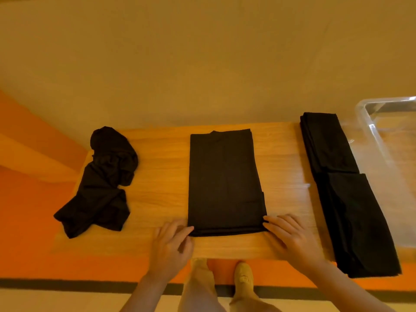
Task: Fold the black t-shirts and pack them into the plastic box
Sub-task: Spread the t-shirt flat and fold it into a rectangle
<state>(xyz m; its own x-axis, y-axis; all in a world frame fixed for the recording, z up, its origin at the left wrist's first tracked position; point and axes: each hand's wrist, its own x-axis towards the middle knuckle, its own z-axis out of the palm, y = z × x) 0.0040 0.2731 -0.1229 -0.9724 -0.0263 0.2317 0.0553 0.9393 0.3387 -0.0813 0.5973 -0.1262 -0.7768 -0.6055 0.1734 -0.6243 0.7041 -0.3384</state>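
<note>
A black t-shirt lies folded into a long rectangle in the middle of the wooden table. My left hand pinches its near left corner. My right hand has its fingertips at the near right corner; whether they pinch the cloth I cannot tell. A crumpled black t-shirt lies at the table's left end. Two folded black t-shirts lie in a row on the right, one farther and one nearer. The clear plastic box stands at the far right, and I see nothing in it.
The table's near edge runs just below my hands, with my legs and a shoe under it. Orange floor shows to the left. A plain wall rises behind the table.
</note>
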